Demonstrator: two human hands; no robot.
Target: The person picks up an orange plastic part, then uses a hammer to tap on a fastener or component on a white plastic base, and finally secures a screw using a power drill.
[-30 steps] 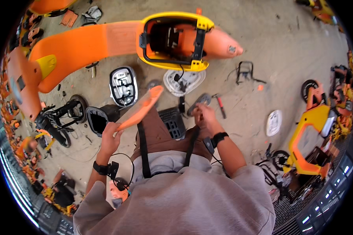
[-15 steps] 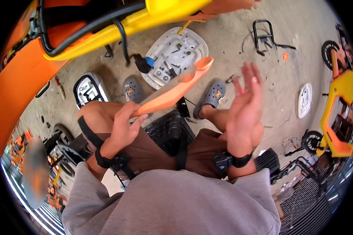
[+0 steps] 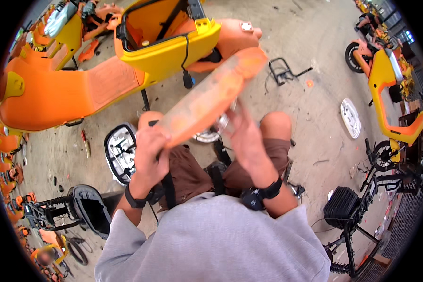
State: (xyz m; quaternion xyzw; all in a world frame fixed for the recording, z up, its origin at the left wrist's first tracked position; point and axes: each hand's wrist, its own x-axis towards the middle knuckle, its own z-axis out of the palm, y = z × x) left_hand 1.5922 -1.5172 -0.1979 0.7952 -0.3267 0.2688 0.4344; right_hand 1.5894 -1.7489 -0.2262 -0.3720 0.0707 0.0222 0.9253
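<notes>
A long orange plastic panel [image 3: 211, 96], streaked with grime, is raised diagonally above my lap. My left hand [image 3: 150, 152] grips its lower left end, fingers closed round it. My right hand [image 3: 246, 145] is under the panel's right half, its fingers motion-blurred beside a small silvery thing that I cannot make out; whether it holds that or the panel I cannot tell. Beyond stands an orange and yellow scooter body [image 3: 70, 94] with an open compartment and a hanging black plug [image 3: 188, 81]. A white and black cover [image 3: 121, 152] lies on the floor by my left arm.
A black tubular bracket [image 3: 281, 73] and a white plate [image 3: 350, 117] lie on the concrete. A yellow scooter [image 3: 380, 94] stands at right, a bare frame with black box [image 3: 340, 207] below it. A black bin [image 3: 91, 211] and scooter parts are at lower left; rows of scooters line both edges.
The orange panel has risen toward the scooter body. My right hand, spread apart from the panel half a second ago, has moved left beneath it. My view has tilted up.
</notes>
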